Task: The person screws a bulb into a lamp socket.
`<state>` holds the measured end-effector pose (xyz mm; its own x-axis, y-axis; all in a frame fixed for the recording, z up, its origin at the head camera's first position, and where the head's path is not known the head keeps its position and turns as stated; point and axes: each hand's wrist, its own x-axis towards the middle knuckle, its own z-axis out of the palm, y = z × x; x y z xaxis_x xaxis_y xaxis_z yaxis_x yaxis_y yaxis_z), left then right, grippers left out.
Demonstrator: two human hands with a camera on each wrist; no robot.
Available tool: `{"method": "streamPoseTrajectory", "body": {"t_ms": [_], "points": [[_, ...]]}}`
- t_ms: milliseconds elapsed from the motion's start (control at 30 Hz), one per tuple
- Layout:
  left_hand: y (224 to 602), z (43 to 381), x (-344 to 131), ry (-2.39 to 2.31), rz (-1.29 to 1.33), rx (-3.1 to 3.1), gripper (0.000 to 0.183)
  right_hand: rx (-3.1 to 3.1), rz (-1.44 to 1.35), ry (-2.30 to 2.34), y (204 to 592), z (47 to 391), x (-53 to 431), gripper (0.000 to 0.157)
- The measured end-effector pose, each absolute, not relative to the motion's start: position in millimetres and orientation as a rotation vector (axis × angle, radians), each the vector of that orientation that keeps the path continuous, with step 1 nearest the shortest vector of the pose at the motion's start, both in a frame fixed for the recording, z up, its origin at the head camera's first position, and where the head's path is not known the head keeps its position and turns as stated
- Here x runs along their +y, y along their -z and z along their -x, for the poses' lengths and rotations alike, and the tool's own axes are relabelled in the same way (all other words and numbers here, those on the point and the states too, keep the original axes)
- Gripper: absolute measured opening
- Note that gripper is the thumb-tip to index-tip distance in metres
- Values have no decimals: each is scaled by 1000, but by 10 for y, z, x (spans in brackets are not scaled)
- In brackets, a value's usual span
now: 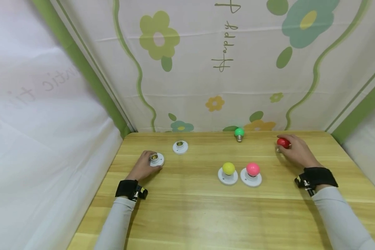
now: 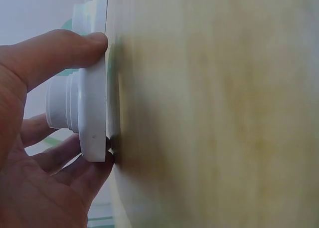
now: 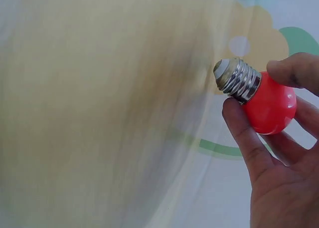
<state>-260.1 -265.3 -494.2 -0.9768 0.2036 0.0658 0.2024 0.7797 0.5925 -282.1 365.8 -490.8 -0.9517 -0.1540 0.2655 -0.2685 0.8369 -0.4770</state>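
Note:
At the table's left side my left hand (image 1: 144, 166) grips a white round lamp socket (image 1: 158, 160) by its base. In the left wrist view, thumb and fingers hold the socket (image 2: 92, 108) by its rim, very close to the wooden surface. Over at the right, my right hand (image 1: 300, 152) holds a red light bulb (image 1: 282, 142). The right wrist view shows the bulb (image 3: 271, 106) between thumb and fingers, its metal screw base (image 3: 238, 79) bare and pointing away from the palm.
A second lamp socket (image 1: 180, 147) stands behind the left hand. Near the back edge lies a green bulb (image 1: 239, 132). A yellow bulb (image 1: 228, 168) and a pink bulb (image 1: 252, 169) sit upright in sockets, side by side. A printed curtain (image 1: 187, 76) hangs behind the wooden table (image 1: 200, 218).

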Motion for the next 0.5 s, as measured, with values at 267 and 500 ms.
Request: {"method": "streamPoseTrajectory", "body": {"t_ms": [267, 500], "points": [[4887, 2614, -2597, -1040, -339, 2992, 70, -2803, -306, -815, 4857, 2783, 3626, 50], [4854, 2665, -2532, -1051, -344, 3016, 73, -2786, -285, -828, 4862, 2776, 3625, 48]]}}
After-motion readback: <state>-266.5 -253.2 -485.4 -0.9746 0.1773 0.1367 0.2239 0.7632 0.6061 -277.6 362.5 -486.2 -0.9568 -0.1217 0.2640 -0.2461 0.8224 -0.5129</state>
